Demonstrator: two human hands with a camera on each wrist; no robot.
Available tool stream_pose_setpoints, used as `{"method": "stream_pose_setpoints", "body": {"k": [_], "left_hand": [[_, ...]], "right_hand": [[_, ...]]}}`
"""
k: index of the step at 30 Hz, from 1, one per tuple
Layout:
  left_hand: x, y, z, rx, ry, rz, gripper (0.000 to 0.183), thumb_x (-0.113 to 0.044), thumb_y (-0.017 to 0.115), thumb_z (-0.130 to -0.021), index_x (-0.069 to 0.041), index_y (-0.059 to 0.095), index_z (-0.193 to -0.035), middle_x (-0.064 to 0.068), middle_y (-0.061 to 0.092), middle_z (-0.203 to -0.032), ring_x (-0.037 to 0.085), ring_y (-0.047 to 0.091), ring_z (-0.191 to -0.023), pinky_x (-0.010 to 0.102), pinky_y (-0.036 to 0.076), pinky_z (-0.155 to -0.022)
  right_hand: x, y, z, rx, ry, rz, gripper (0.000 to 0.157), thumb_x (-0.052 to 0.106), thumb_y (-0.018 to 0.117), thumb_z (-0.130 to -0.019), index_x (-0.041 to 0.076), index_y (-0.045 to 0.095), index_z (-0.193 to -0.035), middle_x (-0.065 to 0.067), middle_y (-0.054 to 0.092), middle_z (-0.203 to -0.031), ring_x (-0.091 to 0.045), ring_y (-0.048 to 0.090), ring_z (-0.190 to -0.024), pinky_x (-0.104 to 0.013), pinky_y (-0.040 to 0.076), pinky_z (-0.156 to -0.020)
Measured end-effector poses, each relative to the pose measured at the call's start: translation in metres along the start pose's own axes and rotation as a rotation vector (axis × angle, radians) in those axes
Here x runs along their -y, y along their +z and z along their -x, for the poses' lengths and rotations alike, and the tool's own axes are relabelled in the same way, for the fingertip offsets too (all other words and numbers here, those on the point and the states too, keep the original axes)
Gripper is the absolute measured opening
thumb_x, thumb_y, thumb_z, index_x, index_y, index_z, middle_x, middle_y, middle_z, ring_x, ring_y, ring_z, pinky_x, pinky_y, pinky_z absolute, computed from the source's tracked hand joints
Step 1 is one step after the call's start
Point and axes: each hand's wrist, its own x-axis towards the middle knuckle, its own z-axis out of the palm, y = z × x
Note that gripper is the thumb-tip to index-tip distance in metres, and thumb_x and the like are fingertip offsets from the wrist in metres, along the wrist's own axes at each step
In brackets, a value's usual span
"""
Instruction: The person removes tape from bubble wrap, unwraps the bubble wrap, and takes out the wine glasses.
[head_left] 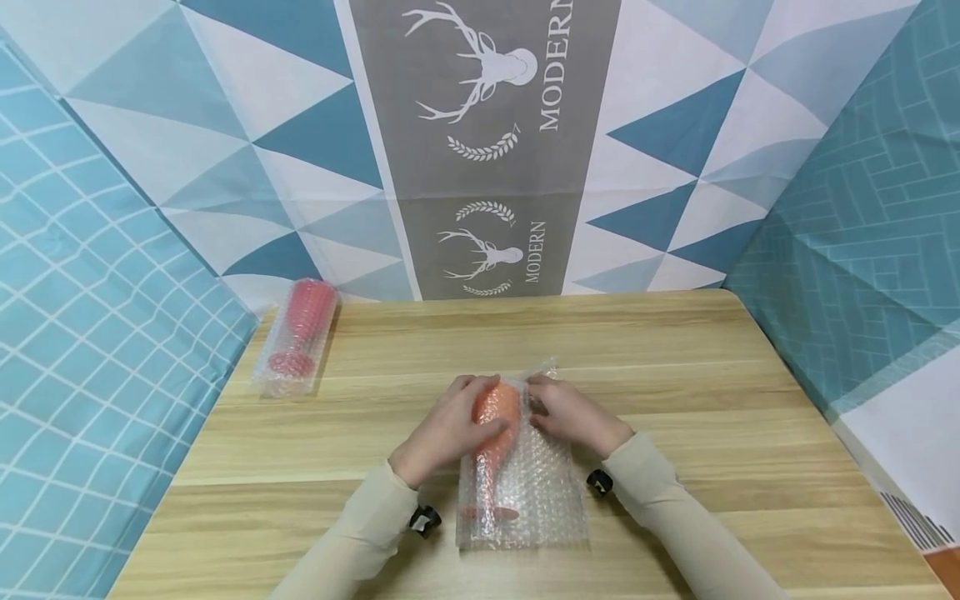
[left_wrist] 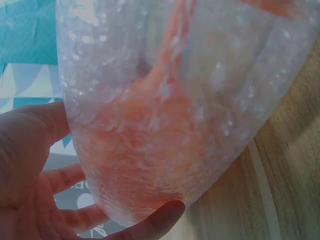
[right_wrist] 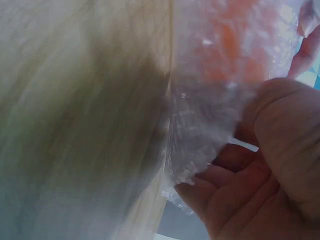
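An orange goblet (head_left: 501,407) lies inside a clear bubble-wrap bag (head_left: 551,500) near the middle of the table, its bowl toward the back and its foot toward the front. My left hand (head_left: 453,427) grips the bowl through the wrap from the left, with the thumb on top. In the left wrist view the fingers (left_wrist: 159,219) curl about the wrapped bowl end. My right hand (head_left: 576,414) pinches the loose upper right part of the bag. The right wrist view shows thumb and fingers holding a flap of the bubble wrap (right_wrist: 205,130) beside the orange bowl.
A pink goblet (head_left: 307,310) in bubble wrap lies at the table's back left corner. The wooden table (head_left: 675,350) meets a patterned cloth backdrop (head_left: 300,125) at its rear. Tiled-pattern cloths hang on both sides. Each wrist carries a small black camera (head_left: 425,520).
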Motion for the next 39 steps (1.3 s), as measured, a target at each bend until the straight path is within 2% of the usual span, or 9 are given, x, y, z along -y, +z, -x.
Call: {"method": "stream_pose_setpoints", "body": {"k": [4,9,16,19,22,26,31,35,39], "left_hand": [[0.001,0.001,0.0,-0.01,0.002,0.011,0.07,-0.037,0.075,-0.092,-0.011,0.049,-0.152,0.015,0.053,-0.146,0.034,0.057,-0.129,0.054,0.049,-0.11],[0.004,-0.001,0.001,-0.008,0.0,0.01,0.071,-0.04,0.074,-0.093,-0.013,0.047,-0.153,0.014,0.052,-0.147,0.032,0.057,-0.129,0.053,0.05,-0.109],[0.005,-0.007,0.007,-0.029,0.004,-0.02,0.071,-0.037,0.073,-0.094,-0.015,0.045,-0.155,0.017,0.047,-0.152,0.035,0.052,-0.135,0.055,0.048,-0.11],[0.005,-0.008,0.009,-0.093,0.06,-0.079,0.068,-0.03,0.078,-0.091,-0.014,0.051,-0.151,0.02,0.046,-0.153,0.04,0.048,-0.137,0.056,0.048,-0.109],[0.004,-0.008,0.011,-0.143,0.161,-0.144,0.057,-0.02,0.08,-0.089,-0.014,0.061,-0.142,0.019,0.051,-0.149,0.041,0.049,-0.134,0.056,0.048,-0.108],[0.005,-0.008,0.012,-0.122,0.265,-0.189,0.035,-0.013,0.076,-0.091,-0.015,0.073,-0.126,0.014,0.062,-0.136,0.037,0.056,-0.124,0.051,0.05,-0.106],[0.006,-0.01,0.013,-0.092,0.28,-0.194,0.024,-0.013,0.076,-0.091,-0.014,0.079,-0.115,0.014,0.064,-0.132,0.037,0.057,-0.121,0.051,0.049,-0.106],[0.005,-0.013,0.012,-0.079,0.267,-0.189,0.023,-0.012,0.075,-0.092,-0.013,0.079,-0.114,0.014,0.064,-0.132,0.035,0.057,-0.119,0.049,0.049,-0.104],[0.004,-0.015,0.012,-0.074,0.25,-0.189,0.022,-0.012,0.075,-0.092,-0.013,0.079,-0.114,0.013,0.064,-0.132,0.034,0.056,-0.118,0.047,0.049,-0.101]], "right_hand": [[0.0,0.003,0.001,0.042,0.035,-0.033,0.064,0.009,0.074,-0.091,0.008,0.051,-0.15,-0.026,0.047,-0.154,-0.044,0.052,-0.137,-0.055,0.046,-0.113],[0.002,0.001,0.001,0.093,0.067,-0.045,0.071,0.014,0.075,-0.09,0.011,0.045,-0.155,-0.029,0.034,-0.161,-0.049,0.044,-0.142,-0.06,0.042,-0.114],[0.003,-0.001,0.0,0.102,0.047,-0.003,0.071,0.024,0.078,-0.09,-0.002,0.048,-0.15,-0.03,0.033,-0.161,-0.049,0.042,-0.143,-0.059,0.039,-0.117],[0.002,0.0,0.0,0.106,0.053,-0.003,0.07,0.028,0.079,-0.089,-0.002,0.052,-0.146,-0.029,0.034,-0.161,-0.048,0.042,-0.144,-0.058,0.038,-0.118],[0.002,0.001,0.0,0.111,0.067,-0.016,0.068,0.03,0.08,-0.089,-0.001,0.054,-0.144,-0.028,0.034,-0.161,-0.047,0.042,-0.144,-0.059,0.037,-0.118],[0.001,0.001,0.0,0.123,0.076,-0.022,0.068,0.03,0.08,-0.089,0.0,0.055,-0.144,-0.029,0.035,-0.161,-0.047,0.042,-0.144,-0.059,0.037,-0.118],[-0.001,-0.002,0.0,0.114,0.054,-0.025,0.059,0.025,0.079,-0.09,0.0,0.058,-0.14,-0.026,0.047,-0.154,-0.044,0.052,-0.136,-0.056,0.044,-0.114],[-0.001,-0.012,-0.003,0.076,-0.009,-0.032,0.045,0.02,0.075,-0.093,-0.001,0.064,-0.131,-0.021,0.065,-0.135,-0.036,0.065,-0.121,-0.05,0.054,-0.104],[0.004,-0.031,-0.011,0.058,-0.048,-0.055,0.03,0.018,0.071,-0.097,-0.001,0.07,-0.12,-0.015,0.073,-0.118,-0.03,0.069,-0.112,-0.044,0.057,-0.099]]}}
